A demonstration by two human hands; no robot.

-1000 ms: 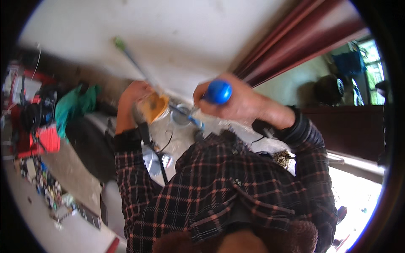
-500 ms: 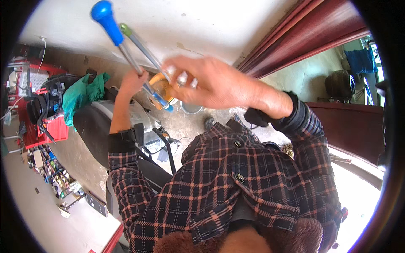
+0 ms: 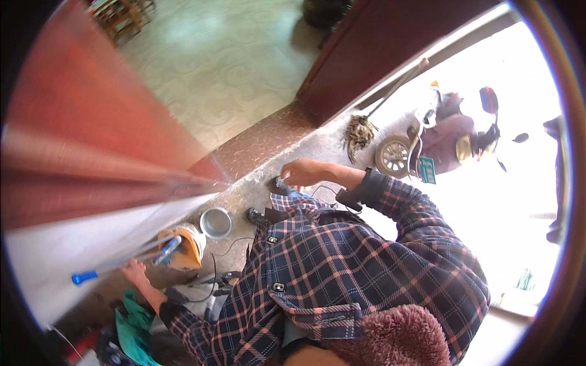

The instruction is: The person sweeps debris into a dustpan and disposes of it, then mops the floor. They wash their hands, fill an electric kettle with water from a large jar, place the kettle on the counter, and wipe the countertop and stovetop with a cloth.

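At the lower left, my left hand (image 3: 134, 271) is beside a long metal pole with a blue handle (image 3: 84, 278). Its fingers look apart, near or touching the pole; small blur hides the exact contact. The pole slants along the white wall toward a blue cleaning head (image 3: 169, 249) at a yellowish bucket (image 3: 186, 259). A second thin pole runs close by. My right hand (image 3: 303, 174) hangs in front of my body, fingers loosely bent and apart, with nothing in it. It is above the floor near my shoe.
A round metal basin (image 3: 215, 223) stands beside the bucket. Dark red doors and a raised stone sill (image 3: 265, 139) lie ahead. A string mop (image 3: 360, 134) and a parked scooter (image 3: 448, 143) are at the right. Green cloth (image 3: 133, 323) and a cable are lower left.
The view has swung right toward the doorway. My right hand has moved away from the poles. The blue-handled pole, earlier raised in my left hand, is now lower along the wall.
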